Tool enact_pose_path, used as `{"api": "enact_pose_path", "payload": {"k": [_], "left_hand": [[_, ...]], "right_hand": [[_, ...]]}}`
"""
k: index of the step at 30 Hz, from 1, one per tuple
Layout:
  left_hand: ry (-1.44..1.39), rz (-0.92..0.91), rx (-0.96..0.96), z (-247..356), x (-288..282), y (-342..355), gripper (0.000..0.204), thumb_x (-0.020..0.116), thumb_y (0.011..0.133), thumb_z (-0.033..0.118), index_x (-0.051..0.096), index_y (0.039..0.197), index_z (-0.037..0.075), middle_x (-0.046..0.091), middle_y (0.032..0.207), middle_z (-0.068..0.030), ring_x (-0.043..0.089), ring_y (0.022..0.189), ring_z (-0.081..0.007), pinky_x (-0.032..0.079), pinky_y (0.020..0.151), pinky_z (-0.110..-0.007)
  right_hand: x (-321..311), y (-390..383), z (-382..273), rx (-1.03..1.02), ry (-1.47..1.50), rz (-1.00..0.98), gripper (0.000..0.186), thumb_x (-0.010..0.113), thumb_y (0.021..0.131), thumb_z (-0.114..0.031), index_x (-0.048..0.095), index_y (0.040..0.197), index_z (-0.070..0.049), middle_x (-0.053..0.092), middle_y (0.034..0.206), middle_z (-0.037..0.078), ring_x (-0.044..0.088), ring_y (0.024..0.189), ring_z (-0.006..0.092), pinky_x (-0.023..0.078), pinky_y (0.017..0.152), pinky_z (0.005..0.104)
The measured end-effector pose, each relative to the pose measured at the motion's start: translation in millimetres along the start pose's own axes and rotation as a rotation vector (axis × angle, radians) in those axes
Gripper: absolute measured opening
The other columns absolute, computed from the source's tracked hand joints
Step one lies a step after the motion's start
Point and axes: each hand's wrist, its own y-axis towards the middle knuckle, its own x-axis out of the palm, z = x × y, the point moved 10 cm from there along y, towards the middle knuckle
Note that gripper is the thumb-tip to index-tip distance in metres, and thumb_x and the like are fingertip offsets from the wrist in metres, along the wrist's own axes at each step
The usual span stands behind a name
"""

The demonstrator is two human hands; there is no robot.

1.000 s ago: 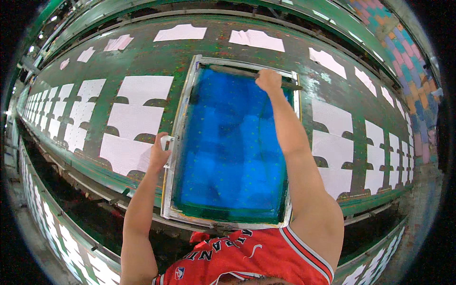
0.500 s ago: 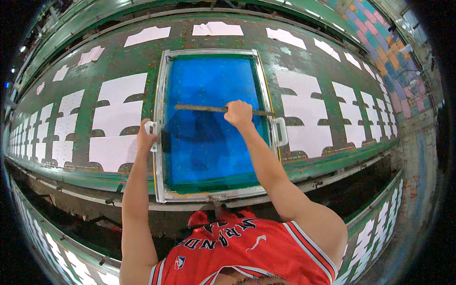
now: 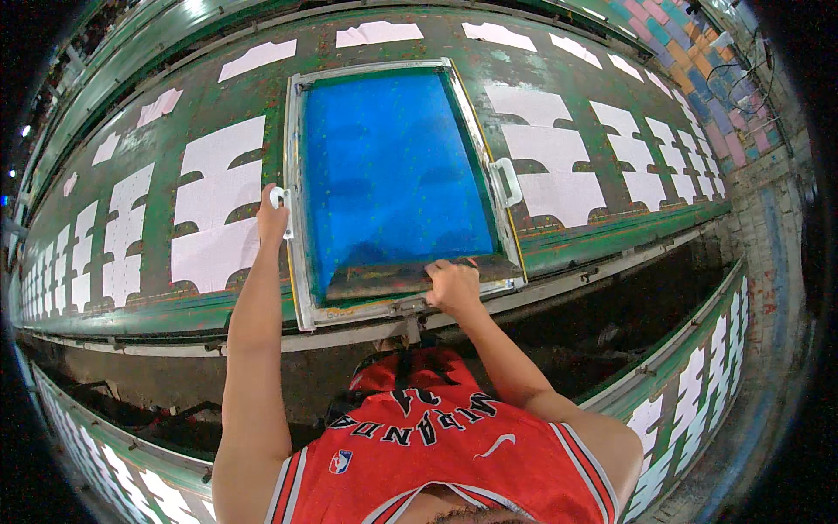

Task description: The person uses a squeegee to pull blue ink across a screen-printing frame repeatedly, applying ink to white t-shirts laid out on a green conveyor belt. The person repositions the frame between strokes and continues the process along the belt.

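A printing screen with blue mesh [image 3: 384, 157] in a silver metal frame [image 3: 294, 153] lies on the long green table [image 3: 113, 223]. At the frame's left side my left hand [image 3: 271, 218] is closed round a white handle [image 3: 278, 198]. My right hand [image 3: 454, 284] grips a long dark squeegee [image 3: 375, 278] at the near end of the mesh. The squeegee spans most of the mesh width, with its broad face tilted up into view. Another white handle [image 3: 505, 182] on the frame's right side stands free of any hand.
Pale cut fabric pieces [image 3: 216, 192] lie in rows left of the screen, with more pieces [image 3: 554, 170] to its right. Smaller pieces [image 3: 380, 34] line the far side. A metal rail [image 3: 192, 348] runs along the near edge. Behind me stands another table with pale pieces [image 3: 690, 384].
My right hand has drawn the squeegee from the middle of the mesh to its near end, and the blade has tipped. The left hand keeps its hold. The whole view has shifted slightly.
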Motion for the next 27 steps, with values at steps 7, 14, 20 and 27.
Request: {"api": "enact_pose_path", "payload": {"k": [7,14,20,27], "left_hand": [[0.053,0.010,-0.019,-1.2,1.2,-6.1,0.072,0.058,0.084,0.009,0.040,0.150,0.031,0.071,0.108,-0.0241,0.068,0.097,-0.0447,0.052,0.082,-0.055],[0.199,0.041,-0.177,-15.4,4.3,-3.8,0.072,0.061,0.083,0.017,0.037,0.151,0.017,0.070,0.111,-0.0274,0.068,0.100,-0.0470,0.052,0.085,-0.056],[0.242,0.088,-0.290,-20.0,-0.2,-3.0,0.053,0.067,0.076,0.022,0.053,0.124,0.004,0.069,0.111,-0.0282,0.066,0.106,-0.0469,0.052,0.090,-0.055],[0.309,0.126,-0.286,-8.9,-7.0,-8.3,0.039,0.068,0.078,0.021,0.059,0.109,-0.001,0.070,0.104,-0.0263,0.067,0.102,-0.0452,0.052,0.089,-0.055]], "right_hand": [[4.6,-50.9,-22.2,-0.219,-0.020,0.221,0.052,0.080,0.061,-0.014,0.070,0.112,-0.008,0.071,0.116,0.009,0.070,0.102,0.0291,0.056,0.090,0.0412],[-0.2,-62.4,-19.4,-0.433,0.066,0.004,0.060,0.077,0.067,-0.013,0.062,0.124,-0.003,0.062,0.134,0.014,0.063,0.117,0.0304,0.053,0.098,0.0412],[-54.4,-7.9,99.7,-0.291,0.599,0.098,0.036,0.070,0.087,-0.020,0.067,0.118,-0.003,0.071,0.110,0.019,0.069,0.098,0.0345,0.055,0.088,0.0452],[-66.4,55.5,266.8,0.305,0.280,0.372,0.043,0.060,0.096,-0.031,0.061,0.129,-0.002,0.066,0.108,0.024,0.066,0.099,0.0420,0.052,0.087,0.0509]]}}
